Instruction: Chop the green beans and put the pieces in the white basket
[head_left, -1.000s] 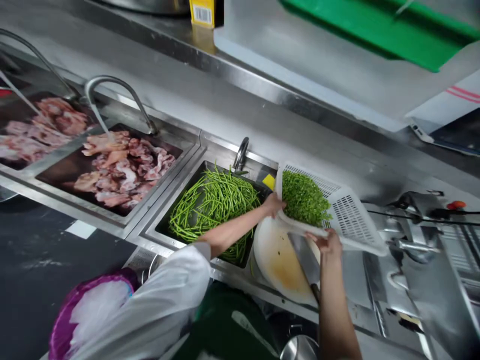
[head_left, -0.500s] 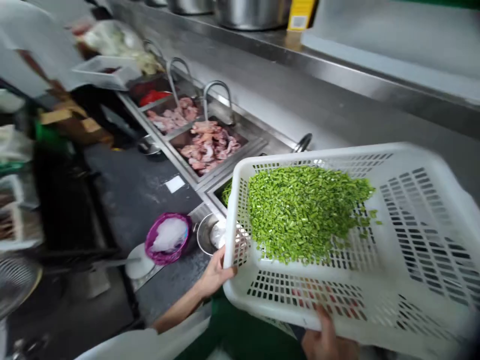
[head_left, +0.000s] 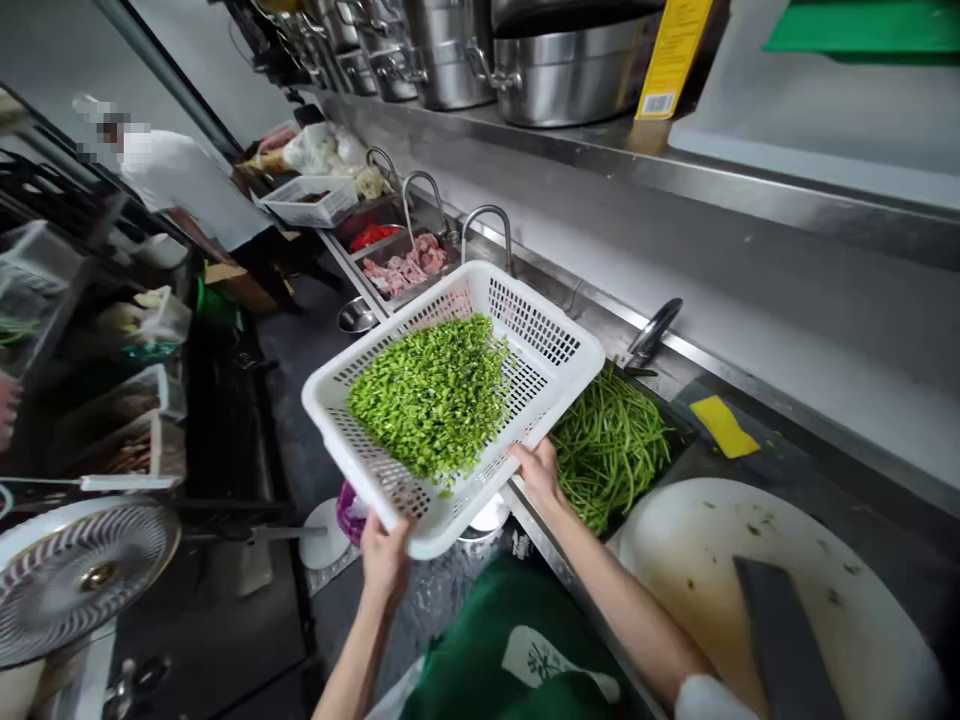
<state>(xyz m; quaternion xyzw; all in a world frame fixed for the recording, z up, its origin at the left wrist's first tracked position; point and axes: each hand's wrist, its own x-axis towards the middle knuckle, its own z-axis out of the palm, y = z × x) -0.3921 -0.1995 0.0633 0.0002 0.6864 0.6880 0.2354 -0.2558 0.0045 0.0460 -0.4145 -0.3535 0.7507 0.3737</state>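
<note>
Both hands carry a white slotted plastic basket (head_left: 551,305) in front of me, tilted a little. Chopped green stalks (head_left: 435,395) lie heaped in its left and middle part. My left hand (head_left: 386,560) grips the near left corner, fingers curled at the rim. At the near right side, my right hand (head_left: 538,472) is closed on the rim, its fingers partly hidden under the basket. Long uncut green stalks (head_left: 611,450) fill a sink just right of the basket. A round white chopping board (head_left: 690,560) bears a cleaver (head_left: 787,630) at lower right.
Sinks with raw meat (head_left: 405,268) and curved taps (head_left: 487,212) run along the wall. A person in white (head_left: 187,185) bends at the far left. Pots (head_left: 577,75) stand on the shelf above. A large round strainer (head_left: 97,575) sits at left; a yellow cloth (head_left: 724,425) lies behind the board.
The basket has moved left and away from me, and turned, with both hands still on it. My view has swung, bringing the stalk-filled sink, chopping board and cleaver into sight.
</note>
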